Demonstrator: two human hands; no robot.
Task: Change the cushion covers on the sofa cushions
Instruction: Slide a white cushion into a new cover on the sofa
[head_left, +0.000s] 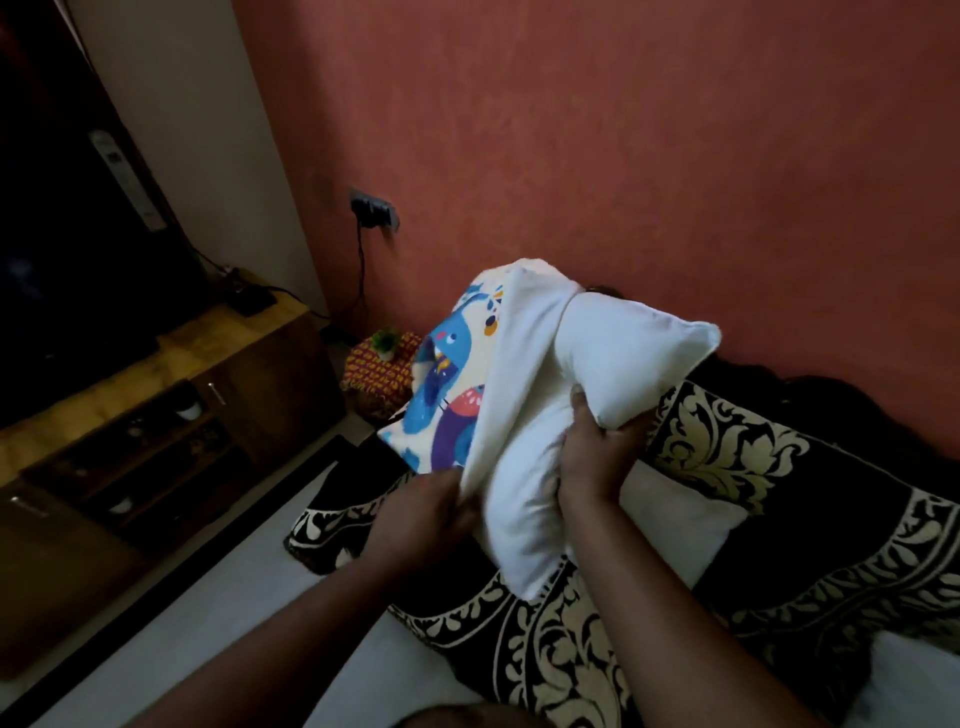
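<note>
While both arms reach forward, left hand (426, 512) fingers pinch printed cover (452, 374), right hand (597, 447) grips white cushion (623, 353).

We observe both forearms extended forward from the lower edge of the view, converging slightly. Our left hand (423, 512) is closed, fingers curled and pinching a fabric edge, knuckles uppermost. Our right hand (597, 452) sits higher and just beside it, fingers curled upward in a firm grip, wrist bent slightly back.
</note>
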